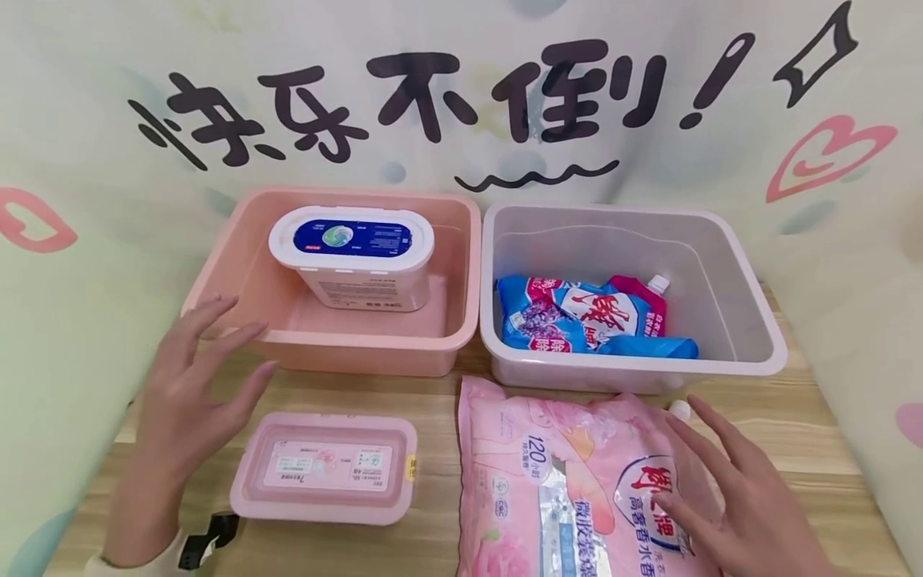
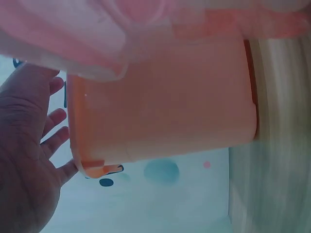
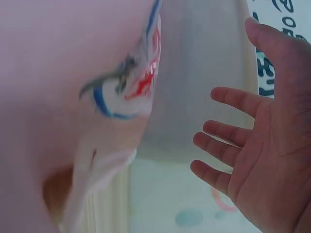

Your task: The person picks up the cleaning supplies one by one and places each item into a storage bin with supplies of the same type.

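My left hand [image 1: 191, 393] is held up with spread fingers at the front left corner of the pink bin [image 1: 368, 346], holding nothing. The left wrist view shows its fingertips close to the bin's rim. Below and to its right lies a pink lidded box [image 1: 324, 501] with a label on top. My right hand [image 1: 757, 497], fingers apart, hovers at the right side of a big pink laundry detergent bag [image 1: 512, 489]. In the right wrist view the palm is bare, with the bag [image 3: 92, 131] beside it.
Inside the pink bin stands a white-lidded tub [image 1: 360, 288] with a blue label. Beside it, a grey bin [image 1: 634, 367] holds a blue and red spouted detergent pouch [image 1: 562, 316]. A small white cap [image 1: 679, 409] shows behind the bag. Printed cloth [image 1: 404, 172] hangs behind the bins.
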Available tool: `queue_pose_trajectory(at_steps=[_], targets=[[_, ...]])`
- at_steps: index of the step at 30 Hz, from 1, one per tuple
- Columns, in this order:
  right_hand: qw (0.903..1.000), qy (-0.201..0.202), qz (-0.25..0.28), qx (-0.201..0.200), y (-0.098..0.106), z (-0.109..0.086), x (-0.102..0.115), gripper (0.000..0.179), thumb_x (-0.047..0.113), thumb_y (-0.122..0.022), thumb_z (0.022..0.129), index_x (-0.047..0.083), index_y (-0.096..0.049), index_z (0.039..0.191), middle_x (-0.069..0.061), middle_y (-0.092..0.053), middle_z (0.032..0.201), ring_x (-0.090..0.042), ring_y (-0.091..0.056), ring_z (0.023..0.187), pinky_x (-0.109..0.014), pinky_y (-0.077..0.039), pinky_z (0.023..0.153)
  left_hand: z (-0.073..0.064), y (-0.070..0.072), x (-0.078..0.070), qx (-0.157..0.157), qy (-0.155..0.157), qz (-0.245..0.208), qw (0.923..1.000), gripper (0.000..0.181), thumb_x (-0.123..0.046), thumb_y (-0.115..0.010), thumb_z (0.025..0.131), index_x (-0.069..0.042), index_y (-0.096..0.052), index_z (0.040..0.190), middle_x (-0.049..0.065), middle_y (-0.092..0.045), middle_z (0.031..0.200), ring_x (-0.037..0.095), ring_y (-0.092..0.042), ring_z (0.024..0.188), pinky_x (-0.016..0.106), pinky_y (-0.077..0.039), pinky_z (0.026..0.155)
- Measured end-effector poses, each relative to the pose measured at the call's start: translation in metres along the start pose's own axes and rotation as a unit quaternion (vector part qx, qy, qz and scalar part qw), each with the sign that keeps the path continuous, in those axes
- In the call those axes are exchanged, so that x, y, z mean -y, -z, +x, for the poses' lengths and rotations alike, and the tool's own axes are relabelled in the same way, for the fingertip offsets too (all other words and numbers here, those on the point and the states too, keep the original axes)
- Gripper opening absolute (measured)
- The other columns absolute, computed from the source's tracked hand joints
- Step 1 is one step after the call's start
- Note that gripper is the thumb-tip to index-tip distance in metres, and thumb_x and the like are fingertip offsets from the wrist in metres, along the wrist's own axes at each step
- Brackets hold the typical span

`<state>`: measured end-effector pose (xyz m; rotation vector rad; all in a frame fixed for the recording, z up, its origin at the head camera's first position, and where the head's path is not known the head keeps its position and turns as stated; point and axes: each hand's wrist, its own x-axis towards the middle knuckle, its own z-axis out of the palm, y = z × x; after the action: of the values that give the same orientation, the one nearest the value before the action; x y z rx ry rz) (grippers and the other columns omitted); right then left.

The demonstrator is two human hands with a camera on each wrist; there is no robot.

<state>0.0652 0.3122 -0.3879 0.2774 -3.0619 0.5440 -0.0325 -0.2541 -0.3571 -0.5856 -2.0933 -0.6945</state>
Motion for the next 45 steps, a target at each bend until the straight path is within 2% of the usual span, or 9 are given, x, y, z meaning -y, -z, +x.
queue_pose_trajectory(at_steps=[8, 13, 18, 23, 25, 29, 32, 41, 45], targets=[[0.9988, 0.042, 0.007, 0.022, -0.016, 0.008, 0.025, 0.108, 0.061, -0.089, 0.074, 0.037, -0.036, 0.164, -0.003, -0.035, 0.172, -0.041, -0.045, 0.146, -0.08, -0.047, 0.099, -0.001, -0.007, 0.007, 0.003, 0.003, 0.015, 0.9999, 0.052, -0.049, -0.062, 0.105, 0.0, -0.079, 0.105, 0.031, -0.068, 0.13, 0.048, -0.06, 0.13, 0.035, -0.037, 0.126], [0.9968, 0.074, 0.007, 0.029, -0.028, 0.011, 0.038, 0.105, 0.065, -0.084, 0.078, 0.036, -0.034, 0.165, 0.004, -0.031, 0.175, -0.029, -0.029, 0.16, -0.057, -0.009, 0.136, -0.002, -0.009, 0.011, 0.003, 0.012, 0.016, 0.9998, 0.048, -0.045, -0.062, 0.106, 0.0, -0.08, 0.105, 0.031, -0.067, 0.133, 0.05, -0.059, 0.129, 0.031, -0.036, 0.126], [0.9934, 0.108, -0.008, 0.037, -0.039, 0.011, 0.047, 0.098, 0.068, -0.079, 0.081, 0.038, -0.036, 0.164, 0.006, -0.035, 0.173, -0.025, -0.027, 0.161, -0.028, 0.006, 0.134, -0.004, -0.008, 0.013, 0.017, 0.024, 0.027, 0.9992, 0.048, -0.044, -0.059, 0.108, 0.0, -0.08, 0.106, 0.031, -0.065, 0.137, 0.052, -0.057, 0.131, 0.031, -0.033, 0.126], [0.9947, 0.06, 0.015, 0.082, -0.043, 0.007, 0.06, 0.093, 0.074, -0.073, 0.083, 0.047, -0.033, 0.163, 0.012, -0.033, 0.174, -0.027, -0.029, 0.161, -0.062, -0.023, 0.132, -0.005, -0.007, 0.013, 0.022, 0.037, 0.036, 0.9984, 0.049, -0.046, -0.058, 0.108, -0.002, -0.08, 0.106, 0.03, -0.064, 0.138, 0.048, -0.057, 0.134, 0.029, -0.032, 0.125], [0.9936, 0.036, 0.036, 0.101, -0.045, 0.005, 0.064, 0.093, 0.076, -0.072, 0.082, 0.051, -0.032, 0.162, 0.012, -0.031, 0.174, -0.029, -0.028, 0.162, -0.066, -0.022, 0.13, -0.005, -0.008, 0.013, 0.019, 0.037, 0.036, 0.9985, 0.049, -0.046, -0.059, 0.107, -0.002, -0.08, 0.106, 0.029, -0.064, 0.138, 0.048, -0.058, 0.134, 0.028, -0.032, 0.125], [0.9894, 0.012, 0.062, 0.131, -0.052, 0.0, 0.07, 0.092, 0.081, -0.07, 0.08, 0.057, -0.03, 0.16, 0.014, -0.027, 0.176, -0.033, -0.023, 0.164, -0.052, 0.011, 0.135, -0.004, -0.009, 0.013, 0.016, 0.038, 0.036, 0.9985, 0.048, -0.045, -0.06, 0.107, -0.001, -0.081, 0.105, 0.03, -0.064, 0.138, 0.05, -0.058, 0.132, 0.029, -0.033, 0.125], [0.9887, 0.015, 0.064, 0.135, -0.061, -0.002, 0.073, 0.092, 0.084, -0.068, 0.079, 0.059, -0.03, 0.159, 0.014, -0.026, 0.176, -0.033, -0.02, 0.165, -0.048, 0.02, 0.132, -0.004, -0.008, 0.012, 0.015, 0.05, 0.036, 0.998, 0.05, -0.047, -0.06, 0.107, -0.001, -0.081, 0.103, 0.031, -0.063, 0.141, 0.049, -0.057, 0.135, 0.03, -0.034, 0.124], [0.9943, 0.024, 0.007, 0.104, -0.08, -0.01, 0.076, 0.096, 0.088, -0.064, 0.078, 0.054, -0.031, 0.161, 0.013, -0.03, 0.175, -0.029, -0.024, 0.164, -0.037, 0.026, 0.128, -0.005, -0.009, 0.008, 0.019, 0.04, 0.024, 0.9987, 0.048, -0.045, -0.061, 0.107, 0.0, -0.079, 0.109, 0.032, -0.067, 0.122, 0.05, -0.06, 0.114, 0.016, -0.031, 0.115], [0.9951, 0.016, -0.012, 0.096, -0.082, -0.009, 0.078, 0.096, 0.089, -0.061, 0.079, 0.051, -0.032, 0.162, 0.014, -0.033, 0.174, -0.028, -0.029, 0.162, -0.03, 0.026, 0.126, -0.004, -0.009, 0.005, 0.016, 0.029, 0.021, 0.9992, 0.046, -0.041, -0.061, 0.107, 0.001, -0.079, 0.106, 0.03, -0.068, 0.108, 0.049, -0.058, 0.1, 0.025, -0.033, 0.117]])
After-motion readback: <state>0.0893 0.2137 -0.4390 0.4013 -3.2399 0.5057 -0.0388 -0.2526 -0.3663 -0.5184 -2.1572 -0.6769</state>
